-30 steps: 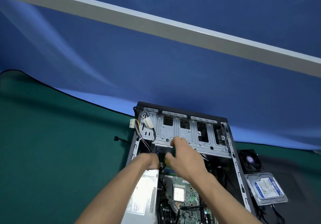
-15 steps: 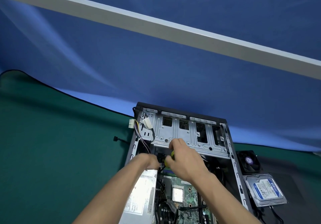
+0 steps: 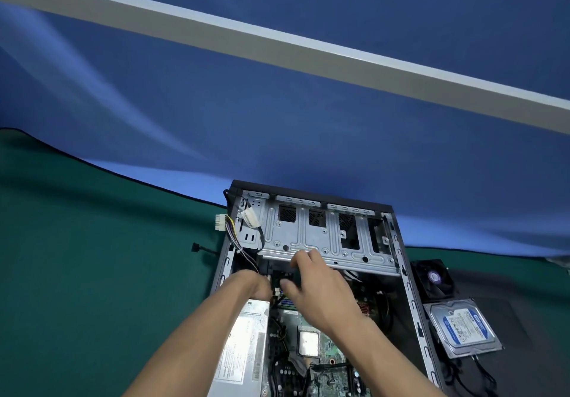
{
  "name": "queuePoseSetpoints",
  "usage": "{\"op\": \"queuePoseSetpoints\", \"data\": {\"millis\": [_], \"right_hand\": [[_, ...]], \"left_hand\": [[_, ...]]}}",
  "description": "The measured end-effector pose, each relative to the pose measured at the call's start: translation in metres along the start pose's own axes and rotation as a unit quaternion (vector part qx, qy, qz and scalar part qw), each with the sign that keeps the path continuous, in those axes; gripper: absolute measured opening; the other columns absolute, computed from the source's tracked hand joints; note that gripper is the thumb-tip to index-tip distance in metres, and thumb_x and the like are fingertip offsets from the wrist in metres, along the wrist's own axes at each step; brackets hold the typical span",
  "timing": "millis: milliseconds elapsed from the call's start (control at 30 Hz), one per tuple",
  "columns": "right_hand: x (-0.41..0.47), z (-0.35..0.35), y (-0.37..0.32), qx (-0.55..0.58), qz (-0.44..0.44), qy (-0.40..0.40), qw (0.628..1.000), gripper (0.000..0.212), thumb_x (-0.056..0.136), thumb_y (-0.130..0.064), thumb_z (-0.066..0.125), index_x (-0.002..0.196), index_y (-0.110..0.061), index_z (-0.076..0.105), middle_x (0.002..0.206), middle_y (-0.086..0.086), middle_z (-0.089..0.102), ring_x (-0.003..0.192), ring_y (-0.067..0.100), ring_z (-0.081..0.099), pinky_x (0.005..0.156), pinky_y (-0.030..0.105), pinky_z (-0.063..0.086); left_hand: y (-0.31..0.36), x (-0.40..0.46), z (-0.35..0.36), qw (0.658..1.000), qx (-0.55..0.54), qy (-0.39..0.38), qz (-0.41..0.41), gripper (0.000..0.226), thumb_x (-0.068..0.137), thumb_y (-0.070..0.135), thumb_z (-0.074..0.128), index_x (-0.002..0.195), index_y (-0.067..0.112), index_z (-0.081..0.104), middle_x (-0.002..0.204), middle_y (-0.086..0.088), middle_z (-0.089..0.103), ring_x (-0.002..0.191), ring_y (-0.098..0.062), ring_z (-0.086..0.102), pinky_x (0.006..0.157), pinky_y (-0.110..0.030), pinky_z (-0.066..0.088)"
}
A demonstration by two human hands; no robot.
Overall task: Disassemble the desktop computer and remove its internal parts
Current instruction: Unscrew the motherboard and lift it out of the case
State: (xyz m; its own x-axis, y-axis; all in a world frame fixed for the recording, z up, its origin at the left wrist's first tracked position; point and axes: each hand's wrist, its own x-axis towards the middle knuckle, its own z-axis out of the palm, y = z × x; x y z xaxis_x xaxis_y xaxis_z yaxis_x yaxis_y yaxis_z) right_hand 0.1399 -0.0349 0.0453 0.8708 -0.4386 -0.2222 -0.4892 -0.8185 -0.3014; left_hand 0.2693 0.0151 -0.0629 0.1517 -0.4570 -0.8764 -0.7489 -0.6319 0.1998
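Both hands are working inside the open computer case (image 3: 311, 288), lying flat on the green mat (image 3: 92, 258). The left hand (image 3: 249, 284) and right hand (image 3: 317, 285) are curling around a dark connector (image 3: 282, 279) between them, just below the drive cage (image 3: 327, 236); exact grip cannot be told. Hard drive (image 3: 464, 330) label writing is unreadable.
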Motion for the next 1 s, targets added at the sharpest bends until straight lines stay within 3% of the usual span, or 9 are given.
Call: {"op": "queuePoseSetpoints", "data": {"millis": [233, 467, 600, 800, 933, 1000], "right_hand": [[-0.006, 0.002, 0.008, 0.045, 0.005, 0.015, 0.999, 0.02, 0.089, -0.028, 0.052, 0.106, -0.022, 0.044, 0.105, -0.004, 0.042, 0.074, 0.021, 0.045, 0.066, 0.031, 0.032], [-0.016, -0.001, 0.025, 0.095, 0.026, 0.037, 0.994, 0.015, 0.086, -0.029, 0.052, 0.098, -0.028, 0.043, 0.101, -0.01, 0.045, 0.079, 0.016, 0.05, 0.066, 0.029, 0.035], [-0.023, -0.001, 0.036, 0.141, 0.055, 0.058, 0.987, 0.013, 0.083, -0.029, 0.055, 0.093, -0.03, 0.046, 0.095, -0.015, 0.048, 0.08, 0.011, 0.052, 0.067, 0.027, 0.04], [-0.041, 0.011, 0.051, 0.233, 0.129, 0.093, 0.959, 0.017, 0.083, -0.023, 0.06, 0.089, -0.033, 0.048, 0.097, -0.018, 0.05, 0.077, -0.001, 0.053, 0.058, 0.011, 0.036], [-0.051, 0.024, 0.063, 0.304, 0.167, 0.093, 0.933, 0.025, 0.081, -0.016, 0.062, 0.083, -0.036, 0.048, 0.095, -0.015, 0.051, 0.072, 0.002, 0.051, 0.058, 0.014, 0.036], [-0.052, 0.029, 0.071, 0.356, 0.183, 0.098, 0.911, 0.027, 0.08, -0.01, 0.063, 0.082, -0.034, 0.051, 0.091, -0.011, 0.054, 0.069, 0.006, 0.05, 0.058, 0.02, 0.038]], "left_hand": [[0.002, 0.0, 0.0, 1.0, 0.005, -0.004, -0.002, 0.04, 0.1, 0.013, 0.032, 0.136, -0.002, 0.041, 0.144, -0.018, 0.039, 0.129, -0.031, 0.042, 0.107, -0.041, 0.036], [0.003, 0.005, 0.002, 1.0, -0.018, 0.019, 0.008, 0.044, 0.1, 0.014, 0.034, 0.143, 0.008, 0.036, 0.151, -0.008, 0.031, 0.137, -0.025, 0.032, 0.112, -0.038, 0.028], [0.005, 0.006, 0.002, 0.999, -0.022, 0.032, 0.004, 0.042, 0.1, 0.02, 0.038, 0.139, 0.008, 0.043, 0.146, -0.007, 0.041, 0.131, -0.024, 0.041, 0.109, -0.034, 0.034], [0.02, 0.001, -0.002, 0.999, 0.026, 0.033, -0.032, 0.036, 0.096, 0.019, 0.047, 0.127, 0.002, 0.054, 0.133, -0.014, 0.052, 0.122, -0.029, 0.05, 0.099, -0.036, 0.04], [0.03, 0.001, -0.004, 0.998, 0.021, 0.006, -0.051, 0.036, 0.096, 0.016, 0.047, 0.129, 0.002, 0.052, 0.134, -0.014, 0.051, 0.122, -0.028, 0.05, 0.101, -0.037, 0.04], [0.033, 0.002, -0.003, 0.998, 0.028, -0.01, -0.052, 0.036, 0.098, 0.011, 0.043, 0.13, -0.004, 0.049, 0.126, -0.015, 0.051, 0.11, -0.027, 0.052, 0.095, -0.033, 0.042]]}}
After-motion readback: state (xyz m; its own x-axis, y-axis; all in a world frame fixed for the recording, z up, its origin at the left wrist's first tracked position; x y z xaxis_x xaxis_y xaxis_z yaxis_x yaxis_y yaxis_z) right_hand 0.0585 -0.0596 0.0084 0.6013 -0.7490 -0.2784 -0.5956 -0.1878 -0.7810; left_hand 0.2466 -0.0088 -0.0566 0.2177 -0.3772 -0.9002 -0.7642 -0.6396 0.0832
